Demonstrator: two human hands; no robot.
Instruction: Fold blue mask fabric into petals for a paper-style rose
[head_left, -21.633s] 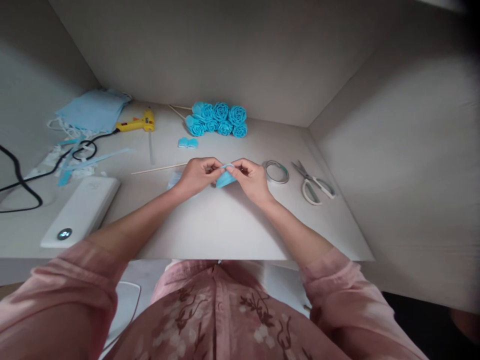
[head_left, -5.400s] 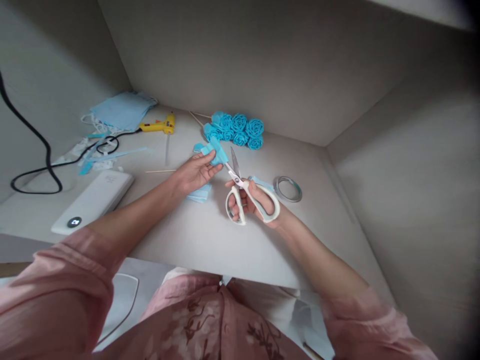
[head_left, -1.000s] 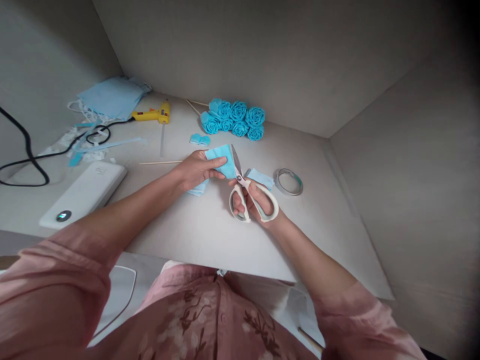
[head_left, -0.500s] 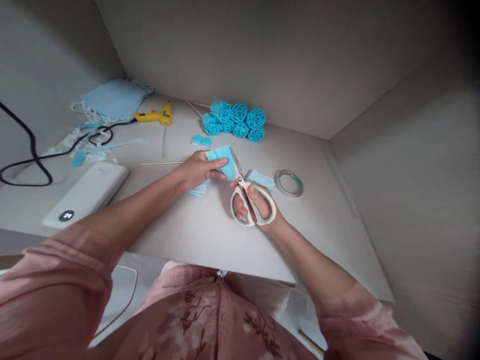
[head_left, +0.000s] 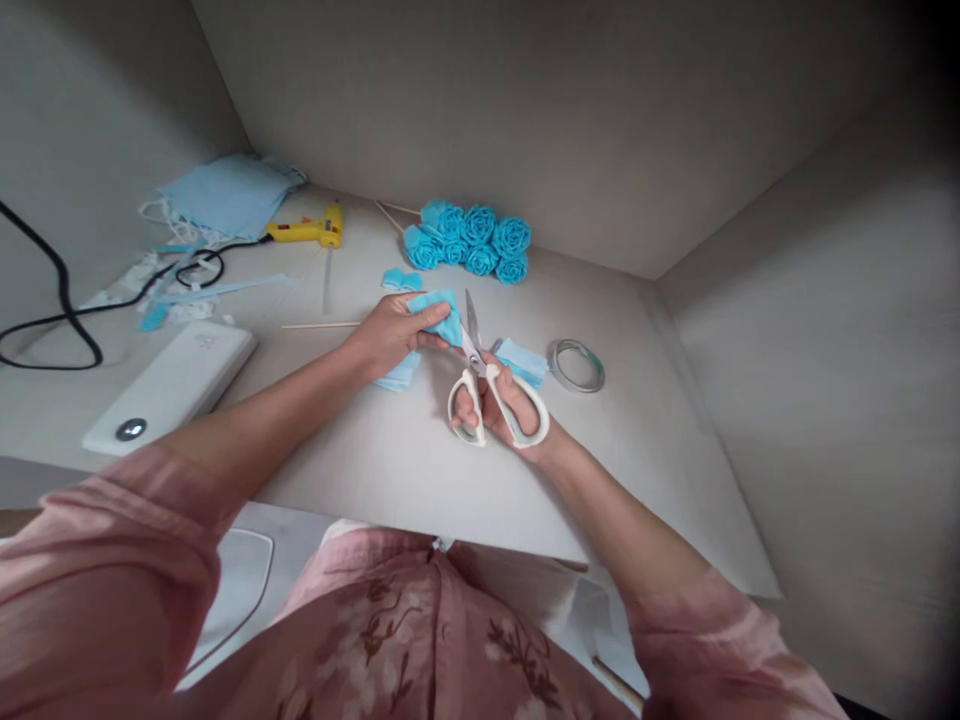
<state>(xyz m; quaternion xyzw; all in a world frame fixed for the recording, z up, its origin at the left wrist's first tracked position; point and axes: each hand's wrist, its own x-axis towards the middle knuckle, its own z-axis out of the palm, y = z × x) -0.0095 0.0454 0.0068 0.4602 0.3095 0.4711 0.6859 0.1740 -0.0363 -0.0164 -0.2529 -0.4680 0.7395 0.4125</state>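
Between the thumb and fingers of my left hand (head_left: 391, 332) is a folded piece of blue mask fabric (head_left: 444, 312). My right hand (head_left: 517, 405) has its fingers through the white handles of a pair of scissors (head_left: 474, 362). The scissor blades are parted and stand at the fabric's right edge; one blade partly passes behind it. Under my left hand lies another light blue fabric piece (head_left: 401, 374). More fabric pieces (head_left: 523, 362) lie just beyond my right hand. A small cut blue piece (head_left: 403, 280) rests behind my left hand.
Blue fabric roses (head_left: 480, 225) on sticks lie at the back. A roll of tape (head_left: 577, 366) is at the right. On the left are a yellow glue gun (head_left: 307, 232) with a black cord, stacked face masks (head_left: 229, 192), scraps and a white power bank (head_left: 176, 385). A thin stick (head_left: 319, 325) points leftward.
The scissors have opened wider and their handles have shifted slightly left. The fabric in my left hand has tilted and looks smaller, with the hand turned a little.
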